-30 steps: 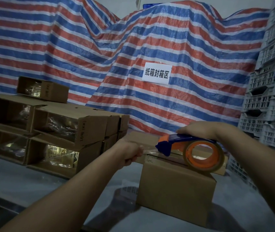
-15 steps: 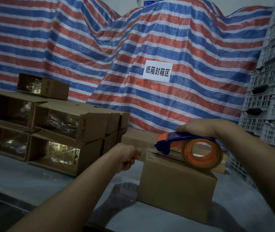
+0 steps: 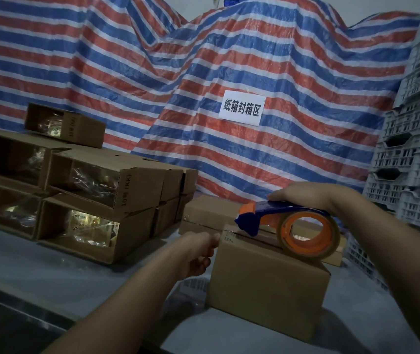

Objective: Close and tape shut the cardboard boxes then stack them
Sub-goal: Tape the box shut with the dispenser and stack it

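Observation:
A closed brown cardboard box [image 3: 267,284] stands on the grey table in front of me. My right hand [image 3: 303,195] grips the blue and orange tape dispenser [image 3: 290,226], which rests on the box's top seam with its roll of clear tape upright. My left hand [image 3: 198,249] is at the box's upper left edge, its fingers curled and its thumb against the end of the clear tape there. Behind this box lie flatter closed boxes [image 3: 209,213].
Several open boxes [image 3: 96,198] with plastic-wrapped goods are stacked on their sides at the left. A striped tarpaulin [image 3: 203,72] with a white paper sign [image 3: 242,107] hangs behind. Grey plastic crates [image 3: 413,159] are piled at the right. The table [image 3: 37,277] reaches toward me at the left.
My left hand has moved right and down from holding the tape end out in the air to the box's left edge. The dispenser has stayed on the box top.

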